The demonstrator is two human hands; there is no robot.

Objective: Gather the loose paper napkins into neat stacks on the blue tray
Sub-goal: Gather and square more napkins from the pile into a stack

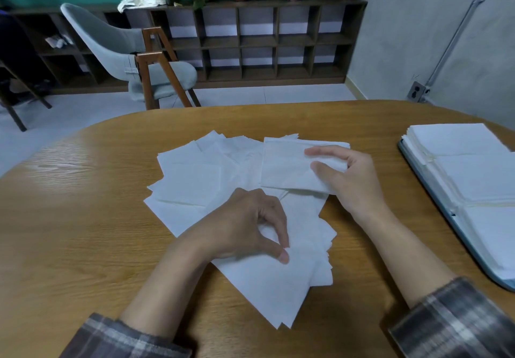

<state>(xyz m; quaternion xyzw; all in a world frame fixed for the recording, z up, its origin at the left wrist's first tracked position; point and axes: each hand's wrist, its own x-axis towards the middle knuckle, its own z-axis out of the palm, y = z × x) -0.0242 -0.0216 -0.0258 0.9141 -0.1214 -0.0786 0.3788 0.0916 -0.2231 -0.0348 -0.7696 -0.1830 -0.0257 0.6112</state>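
Several loose white paper napkins [195, 179] lie fanned out in a pile at the middle of the wooden table [83, 218]. My right hand [348, 179] pinches a small bundle of napkins [284, 166] by its right edge, thumb on top, held just above the pile. My left hand [250, 226] rests on the nearest napkin [273, 282], fingers curled, thumb and fingertips pressing the paper. The blue tray [434, 196] sits at the right table edge, with neat stacks of napkins [473, 173] on it.
A grey chair [125, 59] with wooden legs stands beyond the table's far edge. Behind it runs a low dark shelf unit [278, 42] with potted plants on top. A grey wall with a socket [416, 91] is at the right.
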